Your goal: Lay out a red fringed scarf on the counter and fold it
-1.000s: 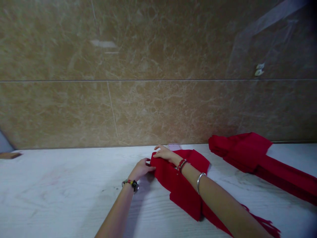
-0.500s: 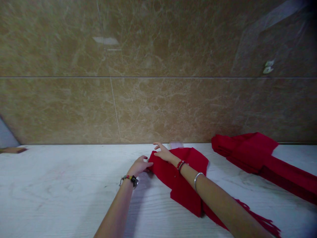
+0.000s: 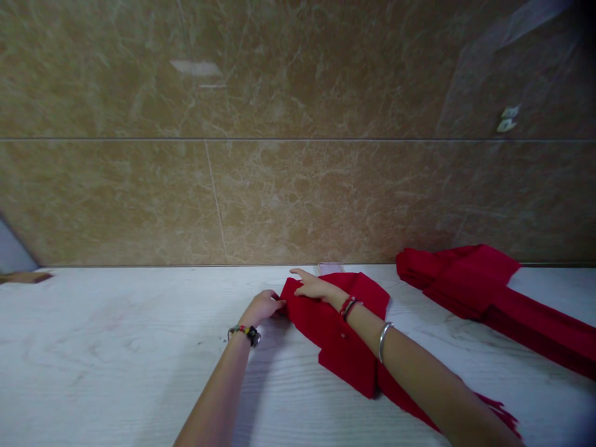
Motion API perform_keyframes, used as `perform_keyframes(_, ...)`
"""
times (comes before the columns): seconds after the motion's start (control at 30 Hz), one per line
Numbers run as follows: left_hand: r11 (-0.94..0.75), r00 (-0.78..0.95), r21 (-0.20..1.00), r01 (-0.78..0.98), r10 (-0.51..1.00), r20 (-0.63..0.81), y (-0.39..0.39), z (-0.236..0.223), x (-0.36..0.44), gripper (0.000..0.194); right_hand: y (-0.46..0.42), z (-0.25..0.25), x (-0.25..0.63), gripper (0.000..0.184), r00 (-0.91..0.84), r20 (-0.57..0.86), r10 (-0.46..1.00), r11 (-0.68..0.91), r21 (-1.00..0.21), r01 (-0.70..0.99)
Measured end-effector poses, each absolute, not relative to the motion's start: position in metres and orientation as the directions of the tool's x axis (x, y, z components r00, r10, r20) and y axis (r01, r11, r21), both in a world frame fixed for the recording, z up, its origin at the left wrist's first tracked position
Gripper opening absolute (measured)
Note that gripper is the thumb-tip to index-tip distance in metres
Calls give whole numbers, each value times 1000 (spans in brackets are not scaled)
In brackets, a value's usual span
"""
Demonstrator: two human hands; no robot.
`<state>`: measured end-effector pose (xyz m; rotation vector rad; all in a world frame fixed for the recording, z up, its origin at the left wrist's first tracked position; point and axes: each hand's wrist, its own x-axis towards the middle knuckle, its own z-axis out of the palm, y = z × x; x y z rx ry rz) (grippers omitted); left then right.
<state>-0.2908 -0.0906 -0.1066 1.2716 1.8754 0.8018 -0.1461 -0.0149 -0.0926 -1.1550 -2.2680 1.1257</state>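
A red fringed scarf lies folded on the white wood-grain table, its tassels partly under my right forearm. My left hand pinches the scarf's left end between thumb and fingers; the fingertips are partly hidden by the cloth. Resting on top of the scarf near that end is my right hand, palm down, with its fingers stretched out and one finger reaching past the upper edge. Behind the scarf, a small pale card or tag shows against the wall's foot.
Another folded red cloth bundle lies to the right, touching the wall. A brown marble-tiled wall bounds the white table at the back. At the far left is a brown wooden piece. Small white fittings sit on the wall.
My right hand has slid slightly right over the scarf. My left thumb and fingers have drawn closer together on its left end. The whole view has shifted a little.
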Motion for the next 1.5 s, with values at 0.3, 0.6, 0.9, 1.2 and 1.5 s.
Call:
perform_keyframes(0.3, 330, -159, 943, 49, 934, -319, -101, -89, -276, 24, -10, -96, -139, 65, -606, -77, 792, -51, -997, 59)
perform_keyframes(0.6, 294, -236, 956, -20, 927, -290, -94, -95, -281, 30, -6, -103, -131, 56, -563, -19, 827, -68, -996, -66)
perform_keyframes(0.9, 345, -106, 938, 22, 934, -341, -104, -89, -283, 44, -6, -115, -134, 43, -456, 72, 887, 118, -990, 73)
perform_keyframes(1.2, 376, 11, 925, 48, 926, -377, -105, -91, -281, 50, -8, -109, -134, 52, -457, 329, 826, 402, -913, 71)
perform_keyframes(1.5, 380, -123, 904, -196, 905, -407, -100, -93, -287, 11, -7, -122, -138, 62, -505, 364, 782, 492, -859, 144)
